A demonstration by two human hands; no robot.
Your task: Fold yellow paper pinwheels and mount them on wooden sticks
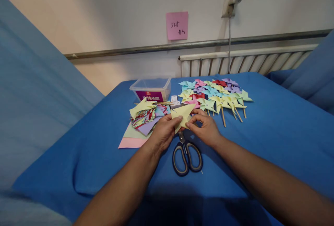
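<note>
A pale yellow paper piece (pixel 184 113), cut into pointed flaps, is held up between both hands. My left hand (pixel 165 132) grips its left side, with the thumb lying on top. At the lower right edge, my right hand (pixel 205 127) pinches a flap between thumb and fingers. Below the hands, scissors (pixel 187 156) with dark handles lie on the blue cloth, their blades partly hidden. Left of my left hand sits a pile of cut coloured paper (pixel 144 114) on larger green and pink sheets (pixel 133 139).
A clear plastic box (pixel 153 85) with a purple label stands behind the pile. Several finished paper pinwheels (pixel 208 94) on sticks lie at the back right. Small white boxes (pixel 174 101) sit between them. Blue cloth (pixel 99 163) covers the table; blue curtains hang at both sides.
</note>
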